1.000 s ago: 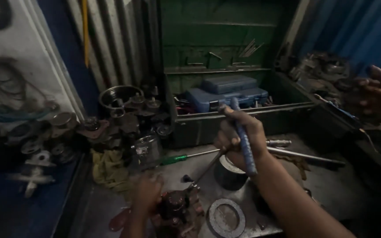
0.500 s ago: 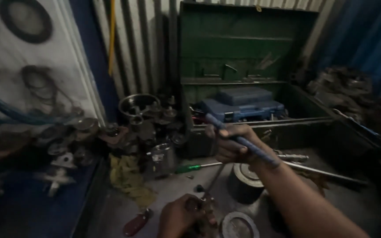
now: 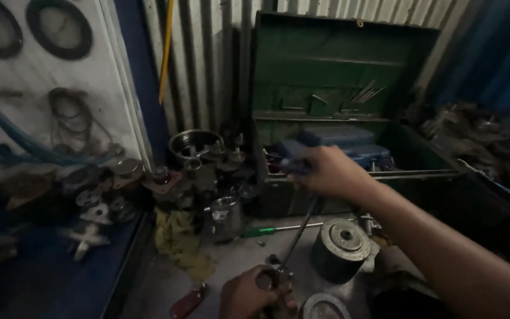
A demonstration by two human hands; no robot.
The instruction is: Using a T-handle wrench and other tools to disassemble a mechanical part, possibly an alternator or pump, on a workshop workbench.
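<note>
My right hand (image 3: 330, 172) grips the blue handle of a long screwdriver (image 3: 298, 231) whose thin shaft slants down to the left. Its tip meets a small dark metal part (image 3: 270, 280) at the bottom edge of the view. My left hand (image 3: 248, 294) holds that part down on the metal bench (image 3: 237, 257). The lower half of the part is cut off by the frame.
A round grey metal cylinder (image 3: 342, 248) stands right of the shaft, and a green-handled screwdriver (image 3: 273, 230) lies behind it. An open green toolbox (image 3: 349, 106) sits at the back. Metal parts (image 3: 199, 165) and a yellow rag (image 3: 178, 239) crowd the left.
My right hand swung the blue handle from upright to pointing left, away from me. The view tilted upward, so my left hand and the part now sit at the bottom edge.
</note>
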